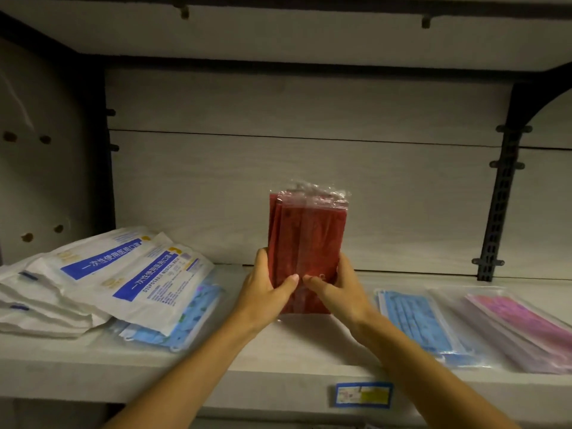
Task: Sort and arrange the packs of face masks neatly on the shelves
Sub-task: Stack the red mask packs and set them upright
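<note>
On the shelf, middle: the red mask pack (308,252) stands upright, its long axis vertical, its lower end near the shelf (309,345) board; whether it touches the board cannot be told.
Wrapper: clear film, crimped at the top end, which points up toward the shelf above.
Left hand (266,294): grips the pack's lower left edge, thumb across the front.
Right hand (335,292): grips the lower right edge, thumb across the front; the two thumb tips nearly meet.
Toward the left end: white mask packs (133,274) lie flat, overlapping, on top of blue mask packs (192,314).
Writing: blue bands with Chinese characters, and "DISPOSABLE MEDICAL MASK".
Toward the right end: a light blue pack (411,317) lies flat, with a pink pack (520,323) just beside it.
Front edge: a blue-bordered price label (362,394), unreadable.
</note>
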The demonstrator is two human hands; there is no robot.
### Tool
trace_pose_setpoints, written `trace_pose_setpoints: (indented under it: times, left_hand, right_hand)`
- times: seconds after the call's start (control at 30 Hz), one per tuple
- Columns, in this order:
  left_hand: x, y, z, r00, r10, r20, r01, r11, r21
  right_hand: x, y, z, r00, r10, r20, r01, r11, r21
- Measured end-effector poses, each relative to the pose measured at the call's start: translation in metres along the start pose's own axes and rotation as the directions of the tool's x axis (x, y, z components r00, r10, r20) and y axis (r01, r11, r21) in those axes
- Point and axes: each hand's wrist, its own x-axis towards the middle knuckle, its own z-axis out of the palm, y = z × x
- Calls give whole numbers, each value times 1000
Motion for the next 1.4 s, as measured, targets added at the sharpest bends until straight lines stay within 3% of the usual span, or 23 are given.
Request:
trace_pose_setpoints:
  times: [0.27,0.7,0.83,0.97,1.07,1.2,1.4]
  left_hand:
    - [2,-1,0,987,-148,70,153,984,-86]
    - [-8,5,-3,980,-126,153,150,975,-163]
    - [-11,3,-1,985,-66,158,83,991,-103]
    - [-10,9,2,986,-6,165,33,986,-165]
    - [-8,8,0,988,-61,141,94,965,-247]
    - [-8,2,0,980,-138,146,168,961,-221]
    - [-6,-4,4,975,-143,171,181,955,-236]
  right_hand:
    - [-4,4,-2,995,-87,48,87,996,2]
    - [-6,7,-4,991,-130,44,128,991,31]
    - [-6,6,-4,982,-185,30,185,983,18]
    - [-9,5,-2,965,-262,23,263,964,-33]
    - [-9,5,-3,963,-268,30,269,962,-39]
    - [-9,5,-3,967,-253,31,254,966,-42]
    - [-6,9,-3,963,-266,43,269,956,-113]
